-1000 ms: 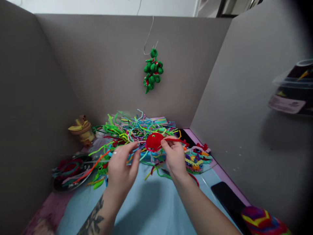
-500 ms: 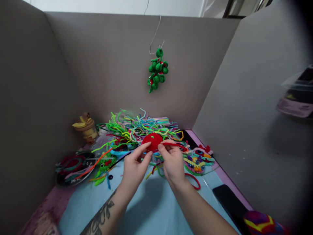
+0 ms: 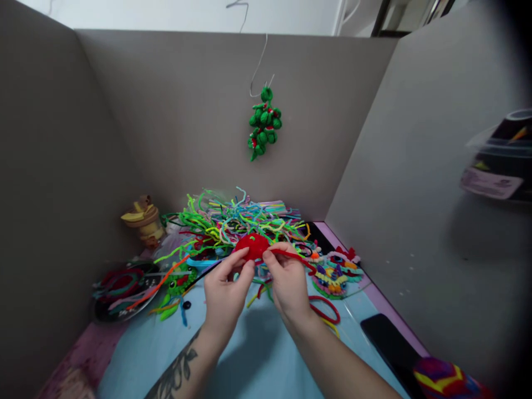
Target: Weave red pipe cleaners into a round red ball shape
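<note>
Both of my hands hold a round red pipe-cleaner ball (image 3: 252,245) above the light blue mat (image 3: 257,354). My left hand (image 3: 225,293) pinches its lower left side with thumb and fingers. On the ball's right, my right hand (image 3: 287,284) pinches a loose red pipe-cleaner strand (image 3: 296,257) that trails off to the right. Behind the hands lies a tangled pile of coloured pipe cleaners (image 3: 236,219).
A green knotted ornament (image 3: 263,122) hangs on a wire from the grey back partition. A yellow figure (image 3: 141,219) stands at the left, near a dark plate (image 3: 118,293) of pipe cleaners. A colourful woven piece (image 3: 334,274) and a black phone (image 3: 390,346) lie at the right.
My left hand has moved right and closed on the red ball. Both hands with the ball have dropped slightly and shifted left.
</note>
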`<action>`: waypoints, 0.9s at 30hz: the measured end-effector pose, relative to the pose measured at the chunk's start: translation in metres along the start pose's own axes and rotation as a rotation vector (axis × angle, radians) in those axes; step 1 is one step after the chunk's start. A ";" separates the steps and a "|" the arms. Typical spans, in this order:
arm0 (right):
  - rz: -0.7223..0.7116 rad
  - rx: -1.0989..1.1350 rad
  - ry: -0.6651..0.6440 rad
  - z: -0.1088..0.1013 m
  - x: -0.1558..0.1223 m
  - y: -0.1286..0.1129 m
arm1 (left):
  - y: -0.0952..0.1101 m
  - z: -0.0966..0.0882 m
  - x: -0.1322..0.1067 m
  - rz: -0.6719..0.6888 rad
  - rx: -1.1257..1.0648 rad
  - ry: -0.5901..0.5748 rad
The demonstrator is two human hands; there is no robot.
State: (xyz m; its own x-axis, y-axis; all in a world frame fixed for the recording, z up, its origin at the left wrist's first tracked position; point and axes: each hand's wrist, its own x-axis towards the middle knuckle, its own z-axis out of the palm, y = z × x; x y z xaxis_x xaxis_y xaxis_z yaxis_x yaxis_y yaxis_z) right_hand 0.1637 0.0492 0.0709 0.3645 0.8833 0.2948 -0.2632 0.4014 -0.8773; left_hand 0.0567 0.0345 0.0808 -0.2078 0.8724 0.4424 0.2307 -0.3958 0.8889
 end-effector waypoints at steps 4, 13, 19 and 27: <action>-0.006 0.004 0.004 -0.002 0.001 0.002 | -0.001 0.000 0.001 -0.032 -0.001 -0.012; 0.068 0.056 -0.006 0.000 0.002 0.005 | -0.005 -0.001 0.010 -0.160 -0.230 -0.014; 0.237 -0.016 -0.165 0.000 0.005 0.000 | -0.004 -0.020 0.027 -0.077 -0.083 0.217; 0.087 -0.235 -0.213 -0.020 0.017 -0.023 | -0.003 -0.033 0.035 -0.035 -0.001 0.279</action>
State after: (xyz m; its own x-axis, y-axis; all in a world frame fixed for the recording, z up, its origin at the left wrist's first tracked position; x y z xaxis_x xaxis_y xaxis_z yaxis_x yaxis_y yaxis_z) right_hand 0.1938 0.0503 0.0884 0.1480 0.9527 0.2654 -0.0625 0.2769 -0.9589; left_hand 0.0169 0.0572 0.0976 -0.4693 0.7729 0.4269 0.2182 -0.3670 0.9043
